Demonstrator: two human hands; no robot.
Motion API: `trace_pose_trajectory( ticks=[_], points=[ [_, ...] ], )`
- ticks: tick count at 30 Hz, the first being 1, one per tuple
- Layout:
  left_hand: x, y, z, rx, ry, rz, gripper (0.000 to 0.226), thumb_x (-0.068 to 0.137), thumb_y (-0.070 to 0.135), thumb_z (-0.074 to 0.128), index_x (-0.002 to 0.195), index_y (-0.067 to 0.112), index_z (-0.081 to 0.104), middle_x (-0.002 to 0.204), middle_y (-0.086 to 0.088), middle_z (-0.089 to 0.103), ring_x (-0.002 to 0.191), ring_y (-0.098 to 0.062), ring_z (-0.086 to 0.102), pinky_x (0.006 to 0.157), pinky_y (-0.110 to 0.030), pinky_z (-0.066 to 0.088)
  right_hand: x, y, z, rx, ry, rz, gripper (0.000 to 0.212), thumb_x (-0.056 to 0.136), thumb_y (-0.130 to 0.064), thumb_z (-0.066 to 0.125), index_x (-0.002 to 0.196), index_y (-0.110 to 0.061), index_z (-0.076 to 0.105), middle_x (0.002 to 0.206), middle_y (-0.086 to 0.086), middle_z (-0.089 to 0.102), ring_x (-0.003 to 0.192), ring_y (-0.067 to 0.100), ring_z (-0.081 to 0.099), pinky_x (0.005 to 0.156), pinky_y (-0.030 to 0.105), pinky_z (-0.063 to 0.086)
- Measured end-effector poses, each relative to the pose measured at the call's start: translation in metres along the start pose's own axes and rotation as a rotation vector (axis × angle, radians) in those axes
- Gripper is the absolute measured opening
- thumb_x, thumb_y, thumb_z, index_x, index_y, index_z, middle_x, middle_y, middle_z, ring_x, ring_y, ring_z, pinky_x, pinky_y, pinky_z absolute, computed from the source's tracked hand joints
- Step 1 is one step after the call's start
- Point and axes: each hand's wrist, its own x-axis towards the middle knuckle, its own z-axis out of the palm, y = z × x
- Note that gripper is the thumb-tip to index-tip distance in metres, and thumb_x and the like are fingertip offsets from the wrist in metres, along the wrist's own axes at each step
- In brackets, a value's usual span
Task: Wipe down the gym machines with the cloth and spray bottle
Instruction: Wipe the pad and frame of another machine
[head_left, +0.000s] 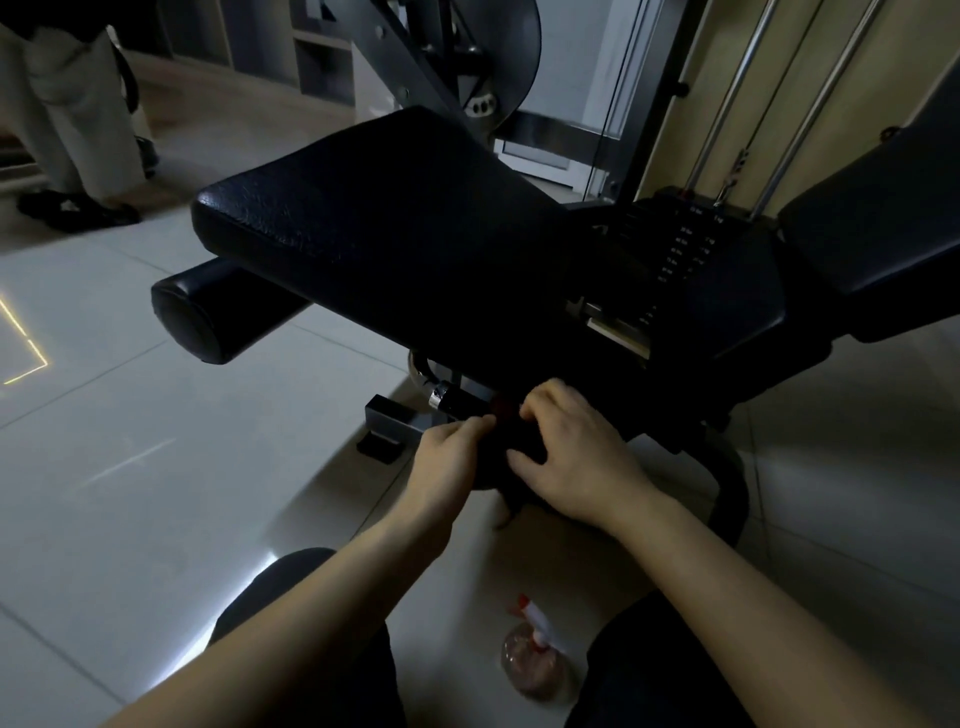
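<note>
Down at the cloth (496, 452) now: it's a dark bundle just below the front edge of the seat pad (395, 218), caught between both hands. The left hand (452, 452) has its fingers curled in tight, pinching the cloth's near side. The right hand (576, 447) is bent over the top, fingers hooked and slightly apart, thumb pressed in, so it's gripping too. They're working right beside the short handle with the chrome collar (452, 400) that sticks out under the seat pad.

The spray bottle (535, 660) is on the floor well below the seat pad, between the crouching person's knees, with no hand on it.

How far along? I'd say mid-job at best. The work is on the underside fittings of this one machine. The seat pad shows no wet streaks I can pick out, so I can't call it wiped or unwiped. The roller pad (208, 312) to the seat pad's left, the weight stack (670, 249) behind it and the back pad (883, 234) to its right all look left to do, and any other machines too.

It's dim in here. The cloth melts into the black frame, so its edges are guesswork. A reddish patch by the right fingertips could be cloth or machine. The bottle's trigger is blurred. Beyond the seat pad's far left corner, a bystander's legs (67, 104) are cut off at the top.
</note>
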Motion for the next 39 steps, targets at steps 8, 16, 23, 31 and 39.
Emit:
trace_pose_trajectory(
  ticks=[8,16,23,31,39],
  points=[
    [0.017,-0.003,-0.024,-0.046,0.129,-0.114,0.028,0.102,0.026,0.052,0.103,0.006,0.072,0.096,-0.011,0.077,0.092,-0.025,0.074,0.087,-0.042,0.057,0.020,-0.020,0.053,-0.394,-0.032,0.065,0.070,0.077,-0.024,0.081,0.135,-0.005,0.046,0.117,0.017,0.061,0.104,0.028,0.063,0.079,0.033,0.055],
    [0.037,-0.001,-0.037,0.056,0.148,-0.139,0.035,0.090,0.053,0.068,0.103,0.021,0.076,0.107,-0.006,0.074,0.103,-0.026,0.066,0.081,-0.036,0.050,0.040,-0.022,0.046,-0.519,-0.044,-0.021,0.055,0.081,-0.043,0.074,0.117,-0.008,0.052,0.098,0.011,0.068,0.085,0.024,0.070,0.062,0.031,0.052],
    [0.047,0.002,-0.028,-0.014,0.185,-0.230,0.043,0.077,0.055,0.081,0.101,0.019,0.077,0.095,0.001,0.074,0.092,-0.019,0.064,0.078,-0.034,0.049,0.053,-0.007,0.015,0.265,-0.389,0.184,0.049,0.085,-0.028,0.074,0.128,-0.017,0.054,0.116,0.007,0.065,0.109,0.027,0.062,0.091,0.043,0.054],
    [0.050,0.003,-0.027,0.025,0.192,-0.203,0.047,0.077,0.055,0.082,0.100,0.014,0.078,0.084,-0.006,0.063,0.078,-0.019,0.051,0.058,-0.028,0.034,-0.005,0.005,0.051,-0.339,-0.015,0.079,0.090,0.071,-0.023,0.084,0.146,-0.007,0.036,0.133,0.015,0.052,0.117,0.030,0.056,0.091,0.036,0.049],
    [0.050,0.007,-0.028,0.066,0.206,-0.227,0.041,0.081,0.052,0.079,0.099,0.015,0.076,0.098,-0.004,0.074,0.087,-0.018,0.064,0.066,-0.028,0.042,0.054,-0.005,0.026,0.177,-0.341,0.317,0.048,0.076,-0.046,0.078,0.109,-0.014,0.062,0.095,0.003,0.066,0.086,0.023,0.065,0.070,0.032,0.055]
  ],
)
